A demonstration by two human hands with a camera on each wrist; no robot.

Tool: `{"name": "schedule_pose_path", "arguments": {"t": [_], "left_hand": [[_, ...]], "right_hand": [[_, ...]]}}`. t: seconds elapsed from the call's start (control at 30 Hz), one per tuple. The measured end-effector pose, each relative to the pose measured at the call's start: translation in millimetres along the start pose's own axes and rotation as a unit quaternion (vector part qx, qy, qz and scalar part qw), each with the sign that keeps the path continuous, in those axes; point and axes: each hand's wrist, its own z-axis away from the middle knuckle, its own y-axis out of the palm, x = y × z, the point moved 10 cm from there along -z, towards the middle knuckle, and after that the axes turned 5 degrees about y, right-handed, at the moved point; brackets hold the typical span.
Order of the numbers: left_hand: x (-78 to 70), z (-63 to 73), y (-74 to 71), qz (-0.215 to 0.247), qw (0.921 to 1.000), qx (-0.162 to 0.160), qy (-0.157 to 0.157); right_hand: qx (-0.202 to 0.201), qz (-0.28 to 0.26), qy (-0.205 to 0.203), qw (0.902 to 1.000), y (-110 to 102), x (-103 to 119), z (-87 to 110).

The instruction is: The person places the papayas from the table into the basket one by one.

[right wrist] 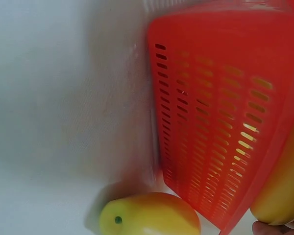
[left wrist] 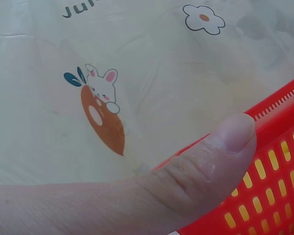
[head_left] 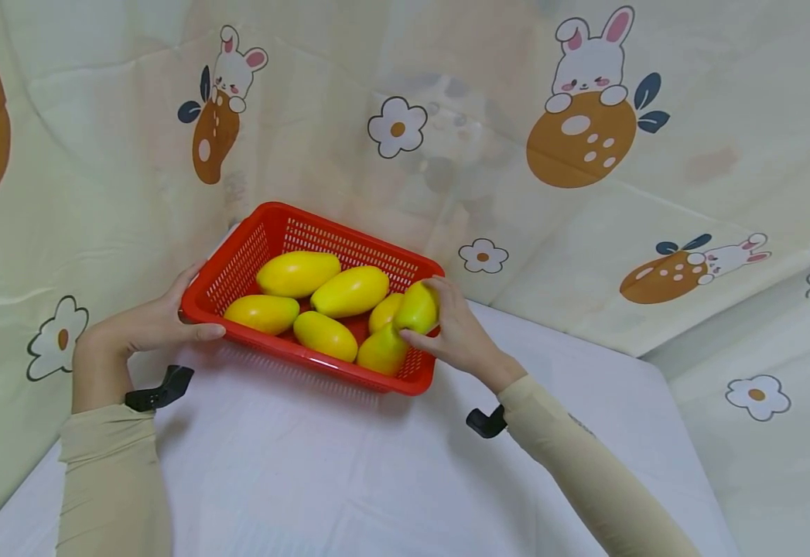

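A red plastic basket (head_left: 293,352) with slotted walls holds several yellow mangoes (head_left: 324,336). My left hand (head_left: 157,317) grips the basket's left end, its thumb (left wrist: 225,147) lying along the outside below the rim. At the basket's right end, my right hand (head_left: 456,325) holds a greenish-yellow mango (head_left: 418,308) just above the others, thumb on the near side and fingers over the far side. In the right wrist view, another mango (right wrist: 149,215) with a green stem spot lies outside the basket on the table; the head view does not show it.
A white cloth covers the table (head_left: 321,480). A pale curtain (head_left: 335,100) printed with rabbits and flowers hangs close behind the basket and along both sides. Dark bands with black mounts (head_left: 161,391) sit at both wrists.
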Motion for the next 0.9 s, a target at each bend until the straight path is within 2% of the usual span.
{"name": "schedule_pose_path", "arguments": {"t": [0.43, 0.67, 0.9], "left_hand": [[1.0, -1.4, -0.9, 0.007, 0.9999, 0.007, -0.004], [0.9, -2.8, -0.7, 0.01, 0.9999, 0.004, -0.001], [1.5, -2.0, -1.6, 0.009, 1.0, 0.001, -0.003]], "right_hand": [[0.022, -0.015, 0.013, 0.9996, 10.2, -3.1, -16.9], [0.045, 0.0, 0.021, 0.9988, 15.0, -7.5, -23.3], [0.049, -0.012, 0.011, 0.9987, 14.1, -5.8, -29.0]]}}
